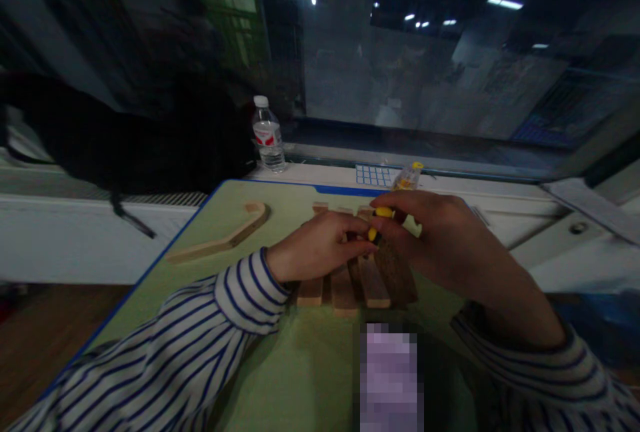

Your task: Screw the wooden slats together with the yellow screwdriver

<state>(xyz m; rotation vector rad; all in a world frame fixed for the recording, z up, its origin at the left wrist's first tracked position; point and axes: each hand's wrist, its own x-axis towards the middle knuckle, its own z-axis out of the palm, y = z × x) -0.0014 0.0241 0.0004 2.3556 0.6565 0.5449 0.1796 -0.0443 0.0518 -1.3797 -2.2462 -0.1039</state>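
Observation:
My right hand (430, 232) is closed, with thumb and fingertips pinching a small yellow and black piece (384, 213) whose exact kind I cannot make out. From the other side my left hand (325, 242) meets it, its thumb and index finger drawn together at the piece's lower yellow end. Under both hands lie several flat wooden slats (343, 292), set side by side, partly hidden by my fingers. A darker brown wooden piece (400, 279) lies under and beside the right-hand slat.
A curved wooden piece (235, 239) lies left on the green, blue-edged table (280, 365). Behind stand a water bottle (270, 142) and a clear bag with yellow bits (407, 179) on the sill. A black bag (165, 132) sits left. A pixelated purple patch (391, 379) covers the bottom.

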